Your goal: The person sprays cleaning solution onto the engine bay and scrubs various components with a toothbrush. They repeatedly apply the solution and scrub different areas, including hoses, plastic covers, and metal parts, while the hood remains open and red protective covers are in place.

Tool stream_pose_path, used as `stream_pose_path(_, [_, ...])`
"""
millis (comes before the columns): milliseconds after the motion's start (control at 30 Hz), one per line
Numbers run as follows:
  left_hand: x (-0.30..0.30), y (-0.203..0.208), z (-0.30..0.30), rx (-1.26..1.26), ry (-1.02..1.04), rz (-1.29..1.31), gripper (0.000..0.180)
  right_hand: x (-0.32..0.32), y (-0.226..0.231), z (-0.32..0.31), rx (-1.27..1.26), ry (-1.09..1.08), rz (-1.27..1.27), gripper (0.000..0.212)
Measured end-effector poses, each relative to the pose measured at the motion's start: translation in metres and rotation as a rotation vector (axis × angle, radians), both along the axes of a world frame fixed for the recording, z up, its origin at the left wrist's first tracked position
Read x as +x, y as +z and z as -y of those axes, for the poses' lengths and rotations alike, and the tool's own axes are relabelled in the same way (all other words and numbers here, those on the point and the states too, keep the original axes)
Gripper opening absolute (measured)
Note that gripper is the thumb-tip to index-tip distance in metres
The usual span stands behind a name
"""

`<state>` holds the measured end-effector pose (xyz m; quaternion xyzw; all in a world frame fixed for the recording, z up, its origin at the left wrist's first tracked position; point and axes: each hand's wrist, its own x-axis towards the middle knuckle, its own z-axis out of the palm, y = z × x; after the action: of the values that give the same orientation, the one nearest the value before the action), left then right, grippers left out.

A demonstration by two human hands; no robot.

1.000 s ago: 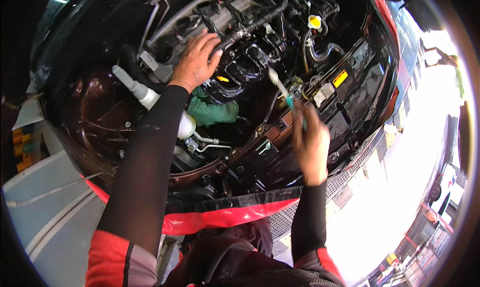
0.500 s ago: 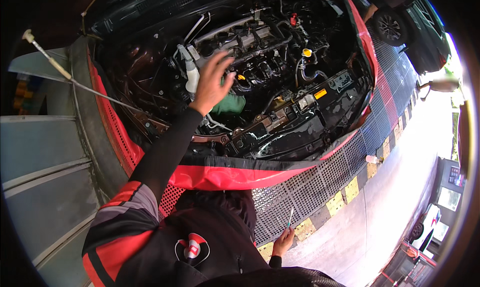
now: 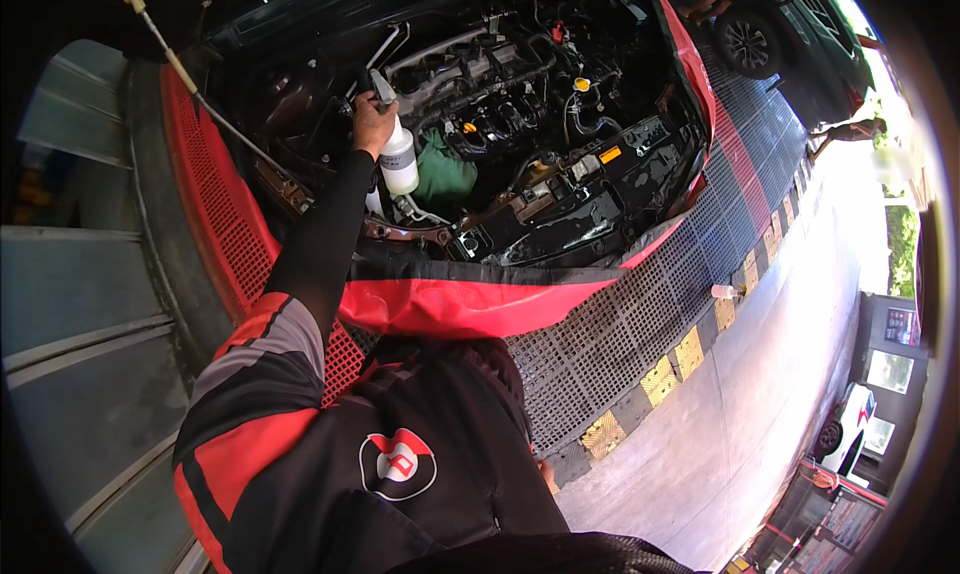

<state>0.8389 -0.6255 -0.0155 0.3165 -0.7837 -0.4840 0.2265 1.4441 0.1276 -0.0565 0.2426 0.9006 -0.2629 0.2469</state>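
Observation:
My left hand [image 3: 374, 126] is wrapped round the neck of a white spray bottle [image 3: 402, 166], just under its trigger head. The bottle is upright over the left front of the engine bay, with pale liquid near its base. A green cloth [image 3: 442, 170] lies right beside it, and part of another white object [image 3: 374, 200] shows below. Behind these lies the uncovered engine [image 3: 470, 64]. Low by my right side, only a small part of my right hand [image 3: 548, 476] shows past my dark shirt; its fingers and anything in them are hidden.
A red and black cover [image 3: 450, 304] drapes over the car's front edge. The hood prop rod [image 3: 190, 82] slants at the left. Grated floor mat [image 3: 630, 324] edges the bay, with a small bottle [image 3: 724, 292] beyond. Another car's wheel [image 3: 748, 44] and a person's arm [image 3: 850, 132] appear at right.
My left hand, empty and spread before, has closed on the spray bottle. My right hand, which held a thin screwdriver-like tool, has drawn in and is mostly hidden. The view has shifted.

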Motion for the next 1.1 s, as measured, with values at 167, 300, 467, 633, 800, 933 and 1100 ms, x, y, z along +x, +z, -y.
stream_pose_path(167, [0.042,0.006,-0.045,-0.092,-0.075,-0.162,0.072,-0.128,0.033,0.027,-0.003,0.015,-0.207,0.028])
stream_pose_path(300, [0.086,0.013,-0.069,-0.115,-0.161,-0.085,0.069,-0.165,0.035,0.001,-0.044,0.006,-0.090,0.027])
stream_pose_path(467, [0.151,0.059,-0.119,-0.152,-0.030,-0.232,0.041,-0.123,-0.042,-0.099,-0.164,0.105,-0.077,0.032])
stream_pose_path(633, [0.192,0.144,-0.193,-0.254,0.066,-0.367,0.031,-0.044,-0.132,-0.249,-0.245,0.265,0.200,0.031])
stream_pose_path(800, [0.183,0.210,-0.264,-0.322,0.137,-0.317,0.035,-0.095,-0.104,-0.387,-0.262,0.367,0.357,0.028])
stream_pose_path(933, [0.161,0.230,-0.293,-0.140,0.071,-0.195,0.040,-0.220,-0.041,-0.435,-0.324,-0.273,0.252,0.019])
stream_pose_path(1100, [0.111,0.222,-0.299,-0.398,0.054,-0.072,0.050,-0.347,-0.002,-0.411,-0.261,-0.258,0.009,0.019])
